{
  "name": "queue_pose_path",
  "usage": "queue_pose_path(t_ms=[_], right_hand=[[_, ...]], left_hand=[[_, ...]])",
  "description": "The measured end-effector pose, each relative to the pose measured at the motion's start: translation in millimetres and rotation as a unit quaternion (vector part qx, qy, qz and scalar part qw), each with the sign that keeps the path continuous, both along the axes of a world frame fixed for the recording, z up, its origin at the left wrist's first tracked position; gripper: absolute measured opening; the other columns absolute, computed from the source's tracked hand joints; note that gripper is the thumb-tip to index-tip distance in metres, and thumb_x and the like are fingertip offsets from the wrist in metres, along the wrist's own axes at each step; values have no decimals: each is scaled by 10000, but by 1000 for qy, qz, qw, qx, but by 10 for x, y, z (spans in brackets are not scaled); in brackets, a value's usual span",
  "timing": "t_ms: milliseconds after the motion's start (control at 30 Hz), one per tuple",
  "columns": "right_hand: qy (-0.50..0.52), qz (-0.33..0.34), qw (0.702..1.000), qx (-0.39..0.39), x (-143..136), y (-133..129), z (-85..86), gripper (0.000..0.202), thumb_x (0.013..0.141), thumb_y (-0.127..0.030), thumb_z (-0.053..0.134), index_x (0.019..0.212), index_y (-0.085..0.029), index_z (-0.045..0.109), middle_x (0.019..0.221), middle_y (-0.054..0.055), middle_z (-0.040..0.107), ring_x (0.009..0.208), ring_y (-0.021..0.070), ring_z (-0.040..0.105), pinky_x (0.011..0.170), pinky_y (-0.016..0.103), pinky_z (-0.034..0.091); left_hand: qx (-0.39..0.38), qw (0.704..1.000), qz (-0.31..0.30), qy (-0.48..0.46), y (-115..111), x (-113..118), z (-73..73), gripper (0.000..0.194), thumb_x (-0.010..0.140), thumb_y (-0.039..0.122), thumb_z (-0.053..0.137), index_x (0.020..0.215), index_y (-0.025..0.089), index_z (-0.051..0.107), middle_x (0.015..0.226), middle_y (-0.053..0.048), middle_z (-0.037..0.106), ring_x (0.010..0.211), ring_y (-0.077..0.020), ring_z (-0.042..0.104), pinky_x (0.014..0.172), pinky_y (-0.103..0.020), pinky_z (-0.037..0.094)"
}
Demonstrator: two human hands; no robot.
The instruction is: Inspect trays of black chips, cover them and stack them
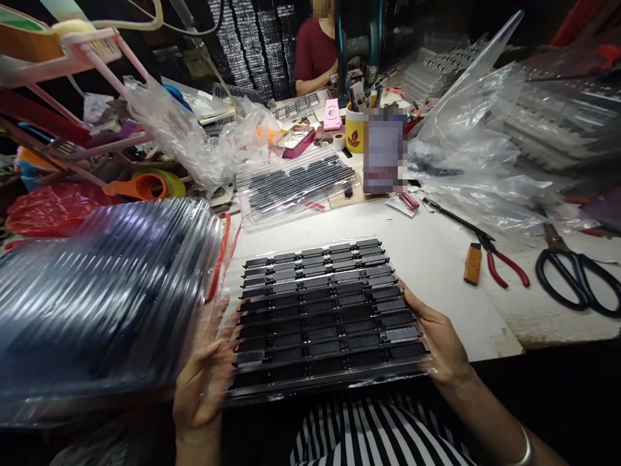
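Between my two hands is a clear plastic tray (pixel 334 383) filled with rows of black comb-like parts (pixel 320 317). My left hand (pixel 206 375) grips its left edge, the fingers partly seen through the plastic. At the right edge, my right hand (pixel 439 336) is closed on the tray, with its fingertips hidden beneath. The tray's near side hangs over the table's front edge, close to my striped top. Left of it, beside my left hand, rises a tall stack of similar clear trays (pixel 107 298).
Pliers (pixel 499 262), an orange-brown block (pixel 472 263) and scissors (pixel 572 275) lie at right. Behind the tray are another filled tray (pixel 295 184), a yellow mug (pixel 355 129) and plastic bags (pixel 475 149). A person in a dark red shirt (pixel 315 55) sits across the table.
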State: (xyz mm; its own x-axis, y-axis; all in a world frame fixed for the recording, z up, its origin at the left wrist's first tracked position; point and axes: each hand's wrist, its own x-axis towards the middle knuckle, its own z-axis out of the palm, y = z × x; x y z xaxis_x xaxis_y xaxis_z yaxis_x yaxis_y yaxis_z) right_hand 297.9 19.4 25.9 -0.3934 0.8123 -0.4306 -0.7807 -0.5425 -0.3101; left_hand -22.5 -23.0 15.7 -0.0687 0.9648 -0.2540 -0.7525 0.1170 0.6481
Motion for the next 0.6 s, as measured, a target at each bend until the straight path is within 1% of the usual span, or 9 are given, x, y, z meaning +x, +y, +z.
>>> queue_pose_path(t_ms=[67,167,267,333,433,533,600], right_hand=[[0,-12,1000,-5,-3,-1,3,342,942,-279,414,1246,-310,568,1103,5,695,969,181,663,964,397,463],[3,-30,999,-20,6,-5,-9,352,950,-247,387,1240,-324,572,1096,-2,697,965,174,664,968,400,461],[2,-32,998,-45,26,-16,-40,363,950,-230,380,1242,-328,572,1051,-3,713,953,181,669,956,409,473],[-4,-28,998,-60,43,-25,-63,358,944,-230,392,1226,-333,587,1017,-2,724,941,193,673,943,421,485],[-16,-18,998,-58,68,-32,-96,364,934,-222,400,1221,-342,591,1011,10,725,925,209,678,918,439,504],[-35,-10,998,-50,86,-30,-122,377,921,-196,413,1209,-349,600,1013,27,724,908,217,683,897,438,522],[-51,-15,997,-55,89,-33,-128,357,913,-189,428,1157,-340,640,999,39,727,901,223,686,888,430,530]], left_hand=[[7,1000,-11,-6,5,-15,-11,594,918,174,316,1471,284,127,1426,-23,447,1318,-142,368,1041,-251,362],[17,1000,-13,-8,16,-18,-26,586,925,172,302,1472,276,122,1428,-33,442,1306,-140,390,1035,-243,366],[29,999,-18,-3,20,-7,-38,580,927,164,289,1474,267,127,1423,-49,447,1279,-141,430,1017,-237,381],[30,999,-20,10,20,-3,-44,592,920,143,282,1477,252,113,1425,-57,445,1275,-136,435,1022,-232,367],[9,999,-19,38,19,-12,-42,610,909,128,284,1481,228,99,1418,-64,460,1260,-141,452,1031,-238,340],[-15,998,-18,50,21,-19,-25,621,893,126,298,1481,212,118,1375,-72,511,1169,-145,537,989,-234,368],[-24,999,-7,47,25,-16,-11,628,881,123,311,1479,209,140,1354,-74,531,1133,-146,563,966,-239,387]])
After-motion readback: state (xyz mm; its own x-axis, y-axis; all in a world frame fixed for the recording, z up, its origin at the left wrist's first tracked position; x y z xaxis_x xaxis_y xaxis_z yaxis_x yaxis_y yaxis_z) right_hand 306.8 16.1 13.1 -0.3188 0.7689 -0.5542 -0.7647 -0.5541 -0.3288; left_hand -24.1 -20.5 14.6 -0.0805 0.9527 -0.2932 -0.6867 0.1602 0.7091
